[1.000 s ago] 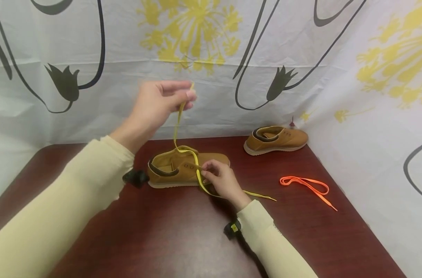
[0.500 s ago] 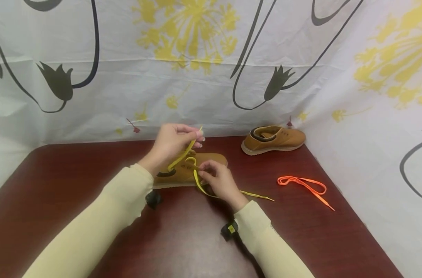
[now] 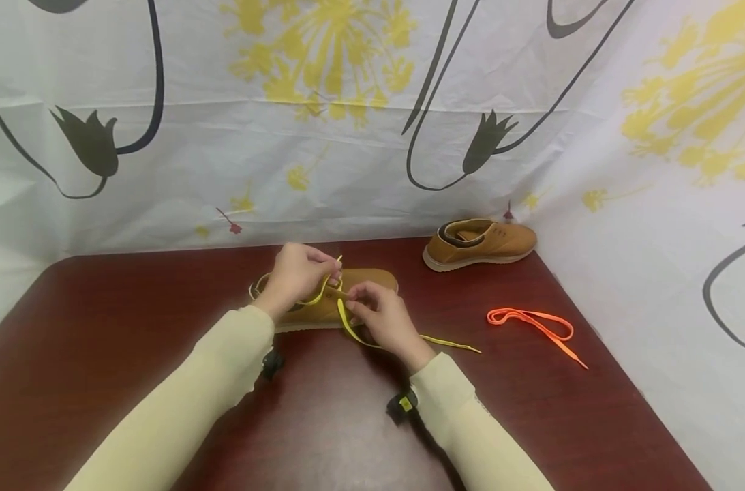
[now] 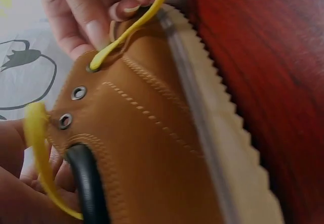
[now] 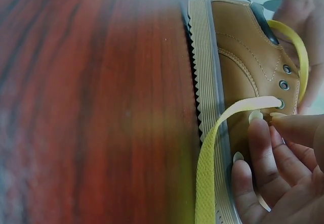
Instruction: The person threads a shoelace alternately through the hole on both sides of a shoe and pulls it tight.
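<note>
A tan shoe (image 3: 313, 315) with a pale ridged sole stands on the table, toe to the right. My left hand (image 3: 295, 273) is over its opening, pinching a yellow shoelace (image 3: 452, 342) near one end, whose tip sticks up above the fingers. With thumb and fingers, my right hand (image 3: 384, 314) pinches the edge of the near eyelet flap (image 5: 288, 75), beside the front eyelet. In the left wrist view the lace runs through that front eyelet; the other two eyelets (image 4: 78, 93) on this flap hold no lace. The far flap is mostly hidden behind my left hand.
Another tan shoe (image 3: 479, 245) stands at the table's back right corner. An orange shoelace (image 3: 534, 320) lies looped on the right side of the dark red table (image 3: 323, 423). Patterned white cloth (image 3: 225, 164) hangs behind and to the right.
My left hand has come down from high above the shoe to the eyelets, bringing the yellow shoelace's end with it. My right hand keeps its hold on the flap.
</note>
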`<state>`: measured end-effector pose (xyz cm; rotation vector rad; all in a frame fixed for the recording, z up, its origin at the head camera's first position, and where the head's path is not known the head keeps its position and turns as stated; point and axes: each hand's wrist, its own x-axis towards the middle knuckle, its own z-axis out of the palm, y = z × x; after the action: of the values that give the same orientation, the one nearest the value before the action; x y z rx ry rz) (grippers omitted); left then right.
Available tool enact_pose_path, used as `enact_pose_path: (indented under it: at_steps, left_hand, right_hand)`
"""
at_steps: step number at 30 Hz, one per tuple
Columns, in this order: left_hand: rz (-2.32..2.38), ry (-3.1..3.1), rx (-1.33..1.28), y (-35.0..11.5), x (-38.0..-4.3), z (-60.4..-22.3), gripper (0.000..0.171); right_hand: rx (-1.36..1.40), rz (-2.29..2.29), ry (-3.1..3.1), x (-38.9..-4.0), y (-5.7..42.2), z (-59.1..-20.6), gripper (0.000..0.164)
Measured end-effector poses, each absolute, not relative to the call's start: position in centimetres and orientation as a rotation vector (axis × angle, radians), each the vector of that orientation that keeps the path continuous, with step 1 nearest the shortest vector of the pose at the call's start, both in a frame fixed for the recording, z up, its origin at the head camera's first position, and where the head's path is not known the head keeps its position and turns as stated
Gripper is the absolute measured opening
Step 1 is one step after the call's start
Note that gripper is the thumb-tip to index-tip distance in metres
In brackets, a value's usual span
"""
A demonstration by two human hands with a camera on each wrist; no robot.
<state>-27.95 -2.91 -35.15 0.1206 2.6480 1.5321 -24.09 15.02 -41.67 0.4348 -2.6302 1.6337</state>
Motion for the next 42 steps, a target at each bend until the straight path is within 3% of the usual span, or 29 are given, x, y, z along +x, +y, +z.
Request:
enact_pose_path:
  at_steps: [17,27,34,42]
  left_hand:
    - [1.412,2.691,0.006,-3.7,-28.0,-36.6,0.018]
    - [1.424,2.671,-0.031,-3.6,-28.2,-36.9,0.019]
    - [1.436,2.687,-0.039,-3.4,-28.5,-37.4,0.02]
    - [1.481,2.709,-0.056,-3.3,-28.5,-37.5,0.018]
  right_hand:
    - [0.452,1.621,-2.706,-24.2,15.2,-40.5,0.012]
    - [0.408,1.357,-2.803,-27.1,15.7,-37.6,0.017]
    - [0.487,1.036,-2.884,-29.6,14.8,-38.5,0.026]
    - [0.457,1.236,-2.773,-30.2,14.0,-39.8,0.021]
